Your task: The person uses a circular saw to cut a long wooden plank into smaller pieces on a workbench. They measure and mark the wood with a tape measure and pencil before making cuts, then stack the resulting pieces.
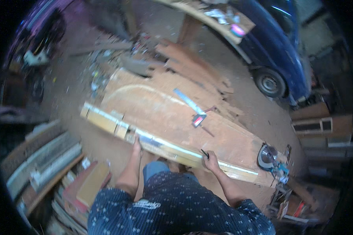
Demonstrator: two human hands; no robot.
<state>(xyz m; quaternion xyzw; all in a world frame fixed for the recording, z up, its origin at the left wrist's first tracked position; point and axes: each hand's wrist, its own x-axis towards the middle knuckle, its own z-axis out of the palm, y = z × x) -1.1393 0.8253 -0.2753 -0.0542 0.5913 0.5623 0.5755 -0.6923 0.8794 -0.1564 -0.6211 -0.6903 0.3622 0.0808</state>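
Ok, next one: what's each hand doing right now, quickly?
Left hand: touching the near side of the long wooden piece; whether it's closed can't be told.
Right hand: closed, holding a thin dark stick-like tool.

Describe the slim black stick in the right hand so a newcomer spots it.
Find the brown wooden worktable. Follow the long pale wooden board along its near edge to the right hand. The slim black stick juts from it, darker than the board.

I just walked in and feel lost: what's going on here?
A person stands at a wooden worktop, left hand touching a long wooden plank along its near edge. The right hand, also at the plank, holds a dark pen-like stick. A metal ruler and teal power tool lie unheld.
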